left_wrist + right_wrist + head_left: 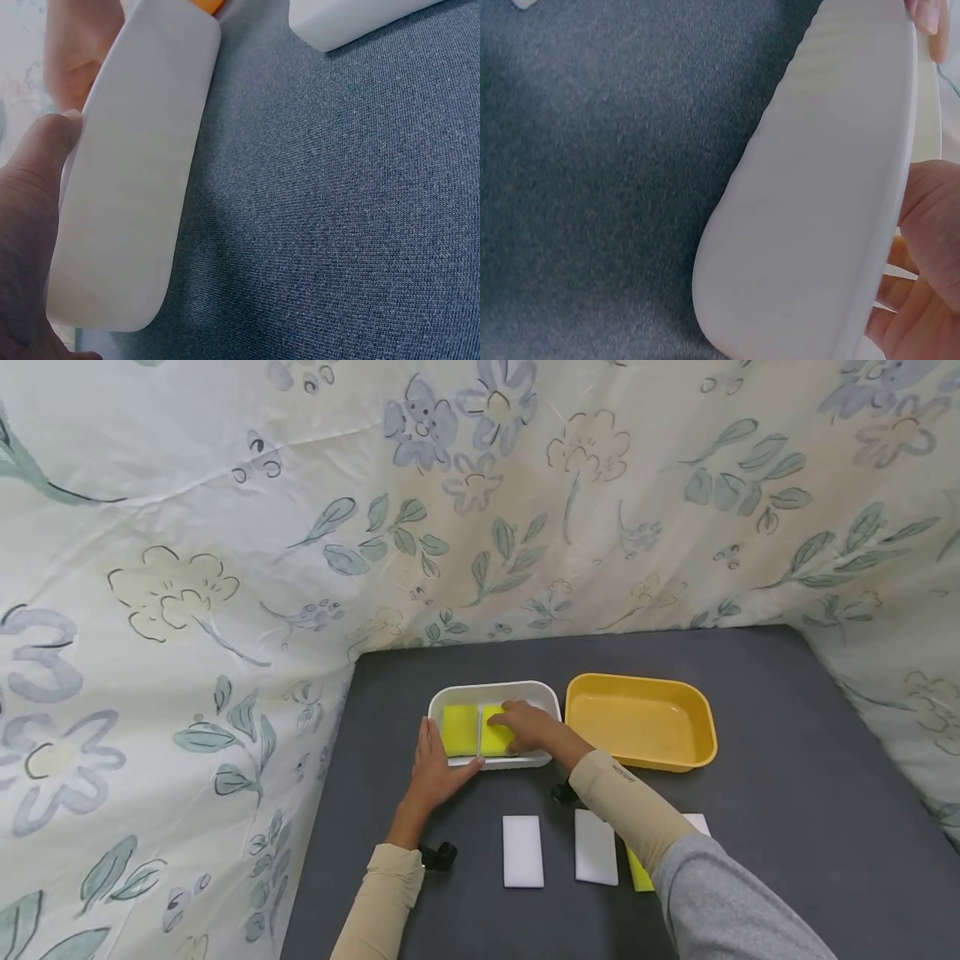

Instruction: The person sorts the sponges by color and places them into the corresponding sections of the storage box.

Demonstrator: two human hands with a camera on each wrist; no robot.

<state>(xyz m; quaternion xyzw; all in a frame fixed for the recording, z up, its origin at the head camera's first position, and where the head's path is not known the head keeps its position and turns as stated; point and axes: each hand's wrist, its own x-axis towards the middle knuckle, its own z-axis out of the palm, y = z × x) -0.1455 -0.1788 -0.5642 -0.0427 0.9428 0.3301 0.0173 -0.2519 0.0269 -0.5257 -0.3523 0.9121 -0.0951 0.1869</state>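
Two yellow sponges lie side by side in the white tray (542,693), a narrow gap between them. The left sponge (459,730) lies flat. My right hand (528,727) reaches over the tray's front rim and holds the right sponge (491,740), its fingers over the top and its thumb near the front edge. In the right wrist view, the tray's outer wall (810,195) hides part of that hand. At the tray's front left corner rests my left hand (437,768), fingers straight along the left side. Its thumb (56,139) touches the front rim.
A yellow tray (637,760) stands just right of the white one. Nearer me lie a white sponge (522,852), a second white sponge (596,847) and another yellow sponge (639,868), partly under my right sleeve. A white corner (697,822) shows beyond the sleeve. Floral cloth hangs behind.
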